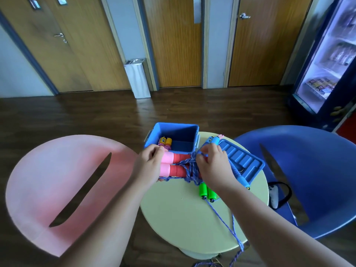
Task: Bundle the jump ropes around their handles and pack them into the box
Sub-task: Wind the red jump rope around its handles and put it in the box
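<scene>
**Surroundings.** You are working on a round pale-green surface (183,214). A pink chair (57,180) stands to your left and a blue chair (317,170) to your right. A white controller with a dark strap (274,196) lies on the blue seat. The open blue box (174,127) stands at the far edge of the surface. Its lid (242,162) lies just beside it on the right. A metal bin (137,79) stands against the far wall, and a lit drinks cooler (331,58) stands at far right.

**Task items.** Your left hand (150,160) is curled around the pink ends of the pink-and-red handles (175,158), which lie side by side against the box's near wall. Your right hand (212,166) pinches the purple rope (192,167) between fingertips and thumb, close to the box's near right corner. That rope is wound across the handles, then trails toward you and off the surface's edge. A yellow-handled bundle (165,141) lies inside the box at its left. Green handles (207,190) lie just under your right wrist. Blue handles (213,140) lie between the box and the lid.

**Obstructions.** Your right hand covers the far ends of the red grips and part of the wrap. The rope's tail runs out of the bottom of the frame. The box floor is in shadow.
</scene>
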